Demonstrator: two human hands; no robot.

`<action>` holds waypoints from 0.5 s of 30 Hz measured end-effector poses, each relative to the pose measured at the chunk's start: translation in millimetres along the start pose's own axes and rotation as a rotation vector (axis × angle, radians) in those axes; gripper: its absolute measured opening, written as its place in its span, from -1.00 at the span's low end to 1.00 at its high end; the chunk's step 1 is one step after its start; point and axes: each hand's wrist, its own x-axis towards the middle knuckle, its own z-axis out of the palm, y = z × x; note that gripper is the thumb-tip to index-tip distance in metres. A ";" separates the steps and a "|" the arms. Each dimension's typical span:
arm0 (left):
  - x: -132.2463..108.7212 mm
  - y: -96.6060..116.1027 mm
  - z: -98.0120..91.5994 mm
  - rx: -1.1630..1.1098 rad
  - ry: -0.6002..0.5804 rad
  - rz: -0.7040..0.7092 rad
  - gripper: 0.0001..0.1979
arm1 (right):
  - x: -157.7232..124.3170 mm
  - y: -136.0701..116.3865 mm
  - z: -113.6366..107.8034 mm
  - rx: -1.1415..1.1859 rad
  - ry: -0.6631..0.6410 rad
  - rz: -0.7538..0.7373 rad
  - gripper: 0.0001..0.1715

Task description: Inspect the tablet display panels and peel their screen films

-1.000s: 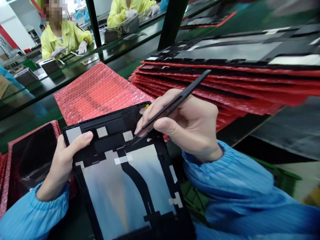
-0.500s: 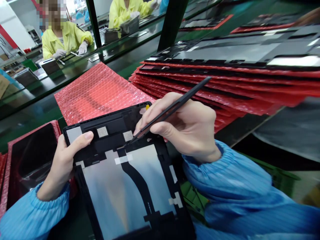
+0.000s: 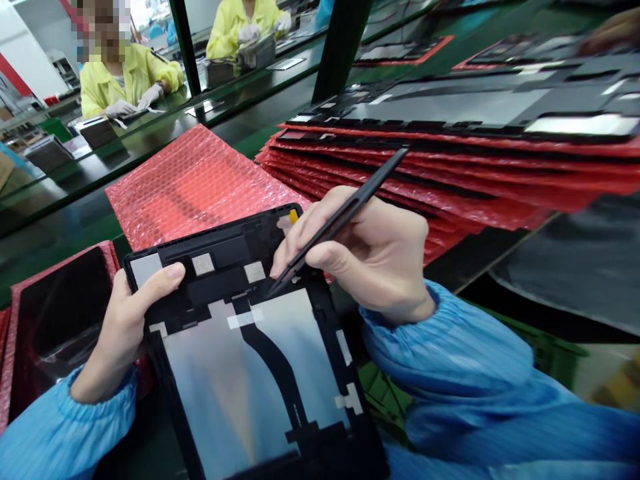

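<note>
Fingers (image 3: 167, 272) of your left hand (image 3: 125, 327) gripped the edge of the one black tablet panel (image 3: 220, 288), held between your two hands, its long axis running away from you toward the red bubble wrap (image 3: 200, 190). Your right hand (image 3: 370, 257) pinched one pair of black tweezers (image 3: 340, 223), tips at the panel, beside the stack of red-edged panels (image 3: 425, 177).

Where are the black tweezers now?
Head view: the slim black tweezers are in the person's right hand, tips down at the black tablet frame, beside a square grey pad.
</note>
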 end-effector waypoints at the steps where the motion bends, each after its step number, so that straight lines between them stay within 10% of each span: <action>1: -0.1 -0.2 -0.4 0.003 0.005 0.004 -0.92 | 0.3 -0.6 0.7 -0.011 0.014 0.003 -0.98; 15: 3.6 -2.8 -6.9 0.015 -0.081 0.000 -0.88 | -0.2 -4.7 8.0 -0.269 0.152 0.000 -0.86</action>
